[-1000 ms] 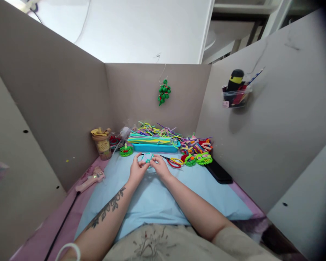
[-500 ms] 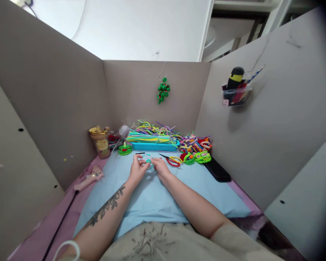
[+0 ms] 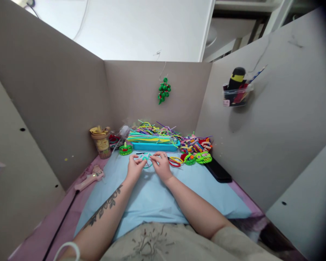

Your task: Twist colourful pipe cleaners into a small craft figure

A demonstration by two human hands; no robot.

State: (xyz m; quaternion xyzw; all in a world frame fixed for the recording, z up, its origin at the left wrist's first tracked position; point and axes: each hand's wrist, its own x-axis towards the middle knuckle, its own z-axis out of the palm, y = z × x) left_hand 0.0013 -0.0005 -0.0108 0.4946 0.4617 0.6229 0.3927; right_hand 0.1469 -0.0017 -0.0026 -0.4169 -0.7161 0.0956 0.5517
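While your forearms reach straight ahead over the pale blue mat (image 3: 157, 199), everything else sits around them. Starting at nine o'clock, a pink glue gun (image 3: 88, 177) lies on the pink edge of the table (image 3: 43, 232), its black cord trailing back toward you. At about ten o'clock a tan cup (image 3: 101, 142) stands against the cardboard wall, with a small green pipe-cleaner figure (image 3: 125, 149) just to its right.

Your left hand (image 3: 133, 168) and your right hand (image 3: 161, 165) meet near twelve o'clock, low over the far part of the mat. Both are pinching a teal pipe cleaner (image 3: 146, 159) between thumb and fingertips. It looks thin and fuzzy, bent into a small loop between your two hands, with a short dark end poking out to the left; its finer shape is too small to tell.

Just beyond it, a blue tray (image 3: 153, 146) holds a heap of coloured pipe cleaners. Red-and-yellow scissors (image 3: 174, 161) lie just beside your right hand, at one o'clock. Farther right sit bright finished pieces (image 3: 197, 150), then a black flat object (image 3: 218, 173) at two o'clock.
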